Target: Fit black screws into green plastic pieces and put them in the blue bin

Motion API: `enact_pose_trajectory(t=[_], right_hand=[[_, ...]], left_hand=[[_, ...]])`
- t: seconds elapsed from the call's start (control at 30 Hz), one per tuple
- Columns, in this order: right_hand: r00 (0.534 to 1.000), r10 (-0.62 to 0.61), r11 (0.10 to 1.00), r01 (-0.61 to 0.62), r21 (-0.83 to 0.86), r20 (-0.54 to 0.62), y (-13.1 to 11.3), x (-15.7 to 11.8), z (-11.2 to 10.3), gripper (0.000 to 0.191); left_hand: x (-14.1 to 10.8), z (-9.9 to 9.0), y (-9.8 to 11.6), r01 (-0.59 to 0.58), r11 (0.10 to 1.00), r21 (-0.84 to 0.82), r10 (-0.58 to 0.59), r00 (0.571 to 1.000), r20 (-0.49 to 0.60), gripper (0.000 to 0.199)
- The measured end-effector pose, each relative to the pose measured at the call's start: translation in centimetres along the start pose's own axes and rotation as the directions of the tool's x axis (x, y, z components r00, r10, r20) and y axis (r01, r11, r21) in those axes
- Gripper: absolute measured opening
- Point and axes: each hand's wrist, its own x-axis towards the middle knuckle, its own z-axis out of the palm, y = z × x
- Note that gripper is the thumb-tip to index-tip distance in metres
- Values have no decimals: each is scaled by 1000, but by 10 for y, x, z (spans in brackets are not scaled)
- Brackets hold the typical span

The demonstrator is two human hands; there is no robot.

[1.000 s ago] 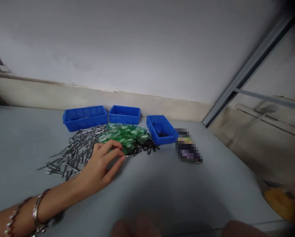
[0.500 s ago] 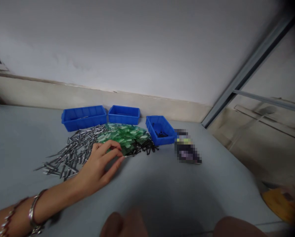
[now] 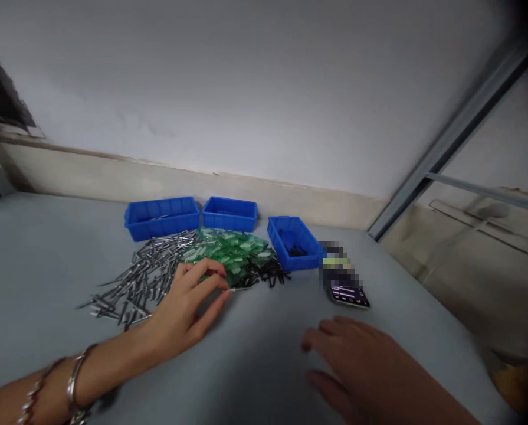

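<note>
My left hand (image 3: 193,307) rests at the front edge of the green pieces (image 3: 235,251), its fingertips pinched on the end of a thin pale item (image 3: 243,288) lying by the black screws (image 3: 275,271). Grey metal pins (image 3: 144,283) lie heaped to the left of that hand. Over the bare table at the lower right is my right hand (image 3: 347,360), slightly blurred, thumb and fingers apart with nothing seen between them.
Two blue bins (image 3: 161,227) (image 3: 229,221) stand by the wall. A third blue bin (image 3: 297,260) holds some black screws. Right of it lies a phone (image 3: 350,297), partly pixelated. A metal frame post (image 3: 423,168) rises at the right.
My right hand has come up from the bottom edge to over the table and its fingers now show apart. My left hand keeps its place by the piles; the view has shifted slightly.
</note>
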Motion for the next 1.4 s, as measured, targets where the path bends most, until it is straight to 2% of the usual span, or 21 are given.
enact_pose_trajectory(t=[0.03, 0.1, 0.23, 0.33, 0.4, 0.57, 0.73, 0.8, 0.9, 0.97, 1.1, 1.17, 1.23, 1.3, 1.4], right_hand=[[998, 1, 999, 1, -39, 62, 2, 3, 0, 13], [994, 48, 997, -42, -64, 98, 6, 5, 6, 17], [969, 246, 961, -242, 136, -15, 19, 9, 23, 16], [934, 339, 910, -296, 290, -111, 28, 19, 34, 24], [925, 353, 897, -291, 333, -140, 32, 24, 38, 30], [909, 399, 880, -342, 329, -122, 38, 25, 44, 40], [906, 398, 896, -350, 274, -145, 36, 23, 45, 39], [898, 414, 892, -366, 266, -149, 36, 23, 45, 38], [902, 418, 888, -381, 258, -106, 39, 21, 46, 40], [916, 388, 901, -356, 248, -97, 40, 20, 46, 40], [938, 289, 942, -243, 230, -191, 24, 25, 40, 31], [974, 143, 972, -104, 212, -175, 8, 34, 35, 26], [993, -43, 980, 64, 187, -111, -10, 48, 32, 24], [985, -168, 974, 173, 144, -46, -24, 64, 32, 22], [962, -272, 956, 271, 110, -5, -34, 83, 39, 19]], left_hand=[[0, 0, 0, -4, 1000, -4, 4, 1000, -1, 11], [0, 0, 0, -1, 1000, -10, 1, 1000, -2, 12], [-1, 1, 0, 5, 1000, -25, -5, 1000, -3, 12], [-1, 2, 0, 9, 999, -37, -8, 1000, 8, 11], [-1, 2, 0, 17, 999, -40, -16, 1000, 12, 11], [-1, 1, 1, 8, 1000, -30, -8, 1000, 9, 13], [-1, 1, 1, 36, 999, -17, -36, 999, 10, 15], [-2, 1, 0, 11, 1000, -15, -11, 1000, 16, 13], [-2, 1, -1, -10, 1000, -18, 10, 1000, 21, 12], [-2, 1, 0, 2, 999, -35, -2, 1000, 16, 11], [-2, 2, 1, 18, 998, -60, -18, 1000, 3, 11], [-2, 2, 1, 11, 998, -68, -11, 1000, 6, 10], [-2, 1, 0, -8, 997, -75, 9, 1000, 16, 11], [-1, 0, 0, -44, 996, -75, 46, 999, 25, 13], [0, -2, 1, -75, 994, -74, 76, 997, 22, 15]])
